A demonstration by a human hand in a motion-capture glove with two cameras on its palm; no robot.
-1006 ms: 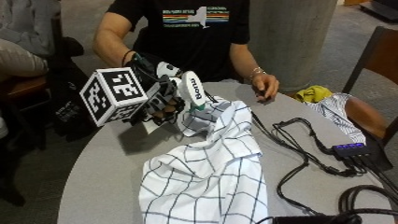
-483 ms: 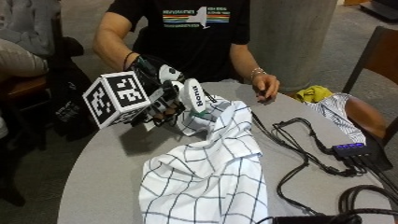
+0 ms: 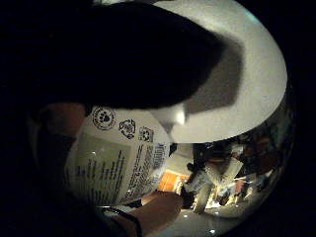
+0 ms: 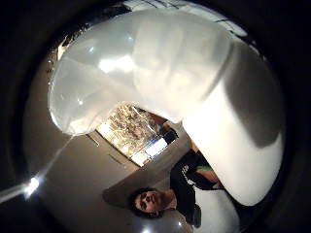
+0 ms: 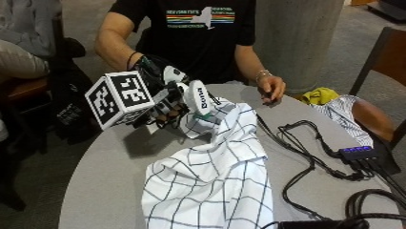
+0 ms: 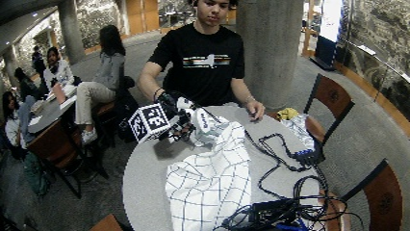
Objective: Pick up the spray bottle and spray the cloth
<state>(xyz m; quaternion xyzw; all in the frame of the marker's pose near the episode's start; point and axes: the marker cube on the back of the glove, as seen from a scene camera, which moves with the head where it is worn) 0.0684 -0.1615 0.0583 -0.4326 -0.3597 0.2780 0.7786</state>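
Outside view: we note the gloved right hand (image 5: 164, 98) curled around a white plastic spray bottle (image 5: 198, 106), holding it tilted above the round grey table (image 5: 101, 191) near its far edge, just over the bunched upper end of the cloth (image 5: 216, 176). The cloth is soft white fabric with a thin dark grid, draped in folds from mid-table to the near edge. The bare left hand (image 5: 271, 88) rests on the far edge. Black cables (image 5: 304, 157) and a hub (image 5: 358, 153) occupy the right side; the left side is bare.

Wide outside view: chairs (image 6: 330, 98) ring the table.

Little-finger palm view: the bottle's printed label (image 3: 118, 163) lies close to the palm.

Thumb palm view: smooth translucent white plastic (image 4: 160, 82) fills much of the picture.
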